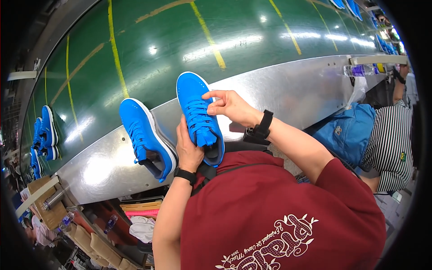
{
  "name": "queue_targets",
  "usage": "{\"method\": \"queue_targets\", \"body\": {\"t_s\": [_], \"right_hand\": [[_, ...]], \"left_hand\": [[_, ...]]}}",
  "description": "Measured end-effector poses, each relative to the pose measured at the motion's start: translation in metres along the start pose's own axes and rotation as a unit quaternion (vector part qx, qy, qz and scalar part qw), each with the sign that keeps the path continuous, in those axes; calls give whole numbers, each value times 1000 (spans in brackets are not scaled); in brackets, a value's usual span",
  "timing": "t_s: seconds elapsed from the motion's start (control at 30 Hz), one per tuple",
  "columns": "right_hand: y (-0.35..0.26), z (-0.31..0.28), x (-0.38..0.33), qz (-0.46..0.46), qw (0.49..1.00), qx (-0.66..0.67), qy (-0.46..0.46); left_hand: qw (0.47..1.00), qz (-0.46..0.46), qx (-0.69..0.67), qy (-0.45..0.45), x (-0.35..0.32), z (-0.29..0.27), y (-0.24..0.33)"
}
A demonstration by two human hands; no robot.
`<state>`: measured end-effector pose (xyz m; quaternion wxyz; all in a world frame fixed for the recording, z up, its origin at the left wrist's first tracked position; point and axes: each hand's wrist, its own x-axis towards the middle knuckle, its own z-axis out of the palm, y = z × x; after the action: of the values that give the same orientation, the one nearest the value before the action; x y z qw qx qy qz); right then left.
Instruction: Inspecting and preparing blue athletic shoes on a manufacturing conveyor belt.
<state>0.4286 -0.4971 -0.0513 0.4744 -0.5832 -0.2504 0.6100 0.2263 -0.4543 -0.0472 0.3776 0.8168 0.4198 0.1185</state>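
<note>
A blue sneaker (pixel 188 87) with a white sole and blue laces is held toe-away at the edge of the bench. My left hand (pixel 189 148) wraps its left side near the heel. Over its laces (pixel 198 118) is my right hand (pixel 231 107), index finger and thumb parted, their tips at the upper right of the lacing; the other fingers curl in. A second blue sneaker (pixel 143 123), also laced, rests to the left on the metal ledge, its toe over the green belt. No lace end shows between my right fingertips.
A green conveyor belt (pixel 157 40) with yellow lines runs behind a metal ledge (pixel 279 96). More blue sneakers (pixel 47 130) sit on the belt at far left. A plastic bottle (pixel 360 70) stands at right, near a blue bag (pixel 348 130) and a person in stripes (pixel 391 144).
</note>
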Motion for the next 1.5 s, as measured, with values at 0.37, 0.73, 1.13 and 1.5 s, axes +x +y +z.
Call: {"method": "queue_targets", "body": {"t_s": [0.37,0.73,1.13,1.5], "right_hand": [[1,-8,5,47,993,83,63],[-10,32,-45,-206,917,-331,85],[-46,128,-91,-329,880,-338,50],[25,239,-23,-369,709,-598,65]], "left_hand": [[1000,-18,-15,-1,-1,-2,3],[999,-14,-43,-2,-2,-3,5],[974,107,126,157,-42,-146,-19],[938,265,218,-56,9,-170,-38]]}}
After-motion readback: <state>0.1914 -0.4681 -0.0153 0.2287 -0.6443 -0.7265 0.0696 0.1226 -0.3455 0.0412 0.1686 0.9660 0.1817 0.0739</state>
